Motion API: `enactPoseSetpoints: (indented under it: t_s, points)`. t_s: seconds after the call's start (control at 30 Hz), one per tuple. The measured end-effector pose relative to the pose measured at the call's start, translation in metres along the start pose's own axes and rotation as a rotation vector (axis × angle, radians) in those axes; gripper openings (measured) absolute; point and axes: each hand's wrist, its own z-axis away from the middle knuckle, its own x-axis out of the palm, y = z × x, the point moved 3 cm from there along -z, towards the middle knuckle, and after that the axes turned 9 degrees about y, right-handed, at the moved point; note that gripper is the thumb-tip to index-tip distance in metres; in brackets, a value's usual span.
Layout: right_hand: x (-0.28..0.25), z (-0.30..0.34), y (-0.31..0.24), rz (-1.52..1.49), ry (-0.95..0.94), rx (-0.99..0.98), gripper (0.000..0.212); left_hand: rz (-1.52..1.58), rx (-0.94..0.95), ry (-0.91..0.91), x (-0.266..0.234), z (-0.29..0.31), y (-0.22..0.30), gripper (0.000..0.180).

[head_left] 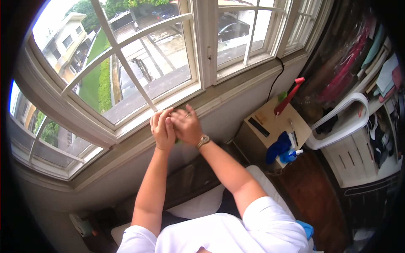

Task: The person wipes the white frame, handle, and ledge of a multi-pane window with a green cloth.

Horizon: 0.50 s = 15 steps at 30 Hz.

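Note:
My left hand (162,128) and my right hand (188,127) are close together in front of the window sill (206,101), side by side with their fingers nearly meeting. The left fingers are bent inward. The right fingers are curled and a little smeared by motion, and a watch (203,141) sits on that wrist. Bits of something green (177,141) show between and below the hands; the hands hide most of it, so its kind cannot be told. Behind the hands rises a white-framed paned window (158,55).
To the right stands a small wooden table (263,116) with a red long-handled thing (289,98), a black remote-like bar (258,127), a dark blue cloth (278,148) and a blue spray bottle (290,156). Beyond it are a white plastic frame (356,99) and hanging clothes (346,80).

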Motion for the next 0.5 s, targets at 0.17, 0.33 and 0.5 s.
enactPoseSetpoints:
  t_s: [0.17, 0.33, 0.5]
  points:
    - [-0.032, -0.003, 0.073, 0.191, 0.056, 0.145, 0.026, 0.051, 0.035, -0.149, 0.025, 0.006, 0.005, 0.017]
    - [-0.122, -0.003, 0.197, 0.427, 0.24, 0.353, 0.025, 0.071, 0.042, -0.205, 0.037, 0.007, 0.015, 0.017]
    - [-0.076, 0.024, 0.124, 0.196, 0.452, 0.632, 0.037, -0.171, 0.032, -0.024, 0.005, 0.012, -0.001, 0.033]
